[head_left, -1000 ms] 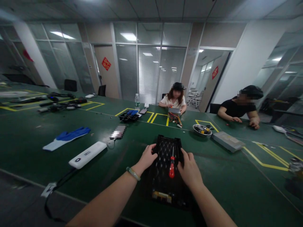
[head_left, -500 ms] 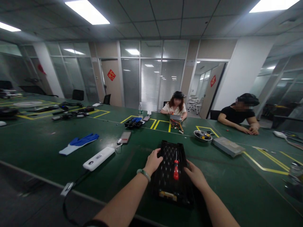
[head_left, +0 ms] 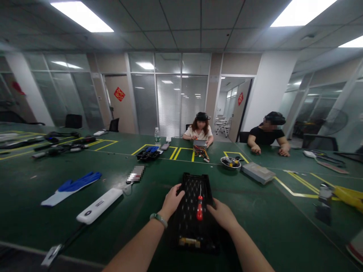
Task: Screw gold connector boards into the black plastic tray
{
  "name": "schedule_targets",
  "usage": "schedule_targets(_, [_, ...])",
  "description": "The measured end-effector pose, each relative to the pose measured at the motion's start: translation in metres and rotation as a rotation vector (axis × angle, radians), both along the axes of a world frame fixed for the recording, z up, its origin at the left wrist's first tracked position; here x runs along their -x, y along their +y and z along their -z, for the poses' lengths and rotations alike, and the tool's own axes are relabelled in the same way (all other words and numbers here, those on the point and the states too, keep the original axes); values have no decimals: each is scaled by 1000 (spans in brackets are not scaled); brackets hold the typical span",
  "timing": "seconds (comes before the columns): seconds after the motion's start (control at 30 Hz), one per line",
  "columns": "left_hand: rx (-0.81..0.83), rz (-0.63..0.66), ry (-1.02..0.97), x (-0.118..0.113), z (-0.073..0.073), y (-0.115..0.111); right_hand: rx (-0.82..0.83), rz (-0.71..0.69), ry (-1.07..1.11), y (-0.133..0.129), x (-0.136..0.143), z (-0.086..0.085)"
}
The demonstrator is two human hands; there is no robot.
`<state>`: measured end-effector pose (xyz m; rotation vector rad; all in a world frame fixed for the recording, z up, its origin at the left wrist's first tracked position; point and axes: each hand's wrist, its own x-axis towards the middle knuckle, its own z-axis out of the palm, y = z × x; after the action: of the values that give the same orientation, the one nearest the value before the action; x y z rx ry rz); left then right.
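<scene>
In front of me on the green table lies a long black plastic tray point(head_left: 185, 217) with a patterned bottom. My left hand point(head_left: 172, 200) grips its left side, thumb towards the top edge. On the opposite side my right hand point(head_left: 222, 214) holds the rim, its fingers partly hidden behind the edge. A screwdriver point(head_left: 200, 211) with a red handle rests in the tray between my hands, shaft pointing away from me; neither hand touches it. At the tray's near end sits a small gold-coloured piece point(head_left: 189, 241) whose kind I cannot make out.
Left of the tray are a white elongated device point(head_left: 99, 206) with a cable and a blue-and-white glove point(head_left: 72, 187). Beyond it stand a metal bowl point(head_left: 230, 167) of small parts, a grey box point(head_left: 258, 173) and a water bottle point(head_left: 157, 138). Two people sit across the table.
The view has turned right, so everything appears further left. My hands keep their hold on the tray. The person at the far right has moved their hands apart.
</scene>
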<state>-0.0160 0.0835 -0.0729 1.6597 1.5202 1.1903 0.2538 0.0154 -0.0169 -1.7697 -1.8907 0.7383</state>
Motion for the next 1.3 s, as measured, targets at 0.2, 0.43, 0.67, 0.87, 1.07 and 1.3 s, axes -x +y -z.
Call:
schedule_targets(0.2, [17,-10,-92,1,2,3,9,4,-57,-2,4,1])
schedule_targets(0.43, [82,11,-106,5,4,4,-16,42,-48,-31,-64,-13])
schedule_targets(0.67, [193,43,-10,8,-1,4,26,213,-89,-80,-198,-24])
schedule_targets(0.87, [252,79,43,9,-8,3,144,322,-123,-108,-286,-26])
schedule_targets(1.07, [263,110,51,13,-13,2,151,440,-259,-105,-301,-26])
schedule_targets(1.3, [245,134,30,17,-14,0,47,627,-512,-121,-276,-39])
